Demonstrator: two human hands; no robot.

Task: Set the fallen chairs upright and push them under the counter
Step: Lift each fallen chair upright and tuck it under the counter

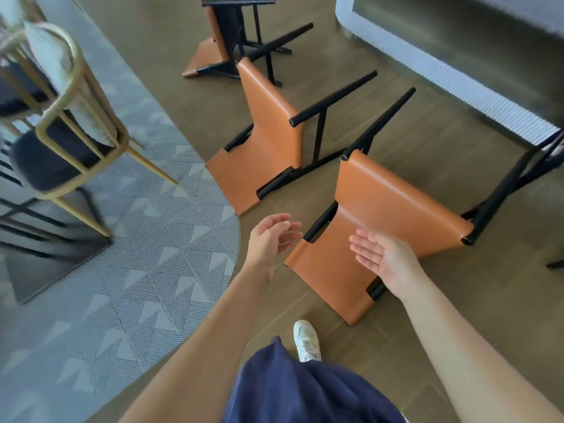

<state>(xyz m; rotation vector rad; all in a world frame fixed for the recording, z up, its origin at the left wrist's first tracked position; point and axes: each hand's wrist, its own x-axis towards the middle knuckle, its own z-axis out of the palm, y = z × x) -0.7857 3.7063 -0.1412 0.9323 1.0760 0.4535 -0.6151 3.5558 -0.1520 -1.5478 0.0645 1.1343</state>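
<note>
Chair (387,196) is seen tipped on floor (442,303), just beyond left hand (273,241), partly under right hand (385,261); both spread wide, nothing held. Stiff frame, prob. weighty, leather slick: backrest's black rails should be gripped.

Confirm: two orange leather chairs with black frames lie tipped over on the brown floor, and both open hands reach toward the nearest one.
Not two: the head view shows three orange leather chairs with black frames tipped over, the nearest chair, the middle chair and the farthest chair. The rest stands: left hand and right hand reach, open, toward the nearest.
</note>
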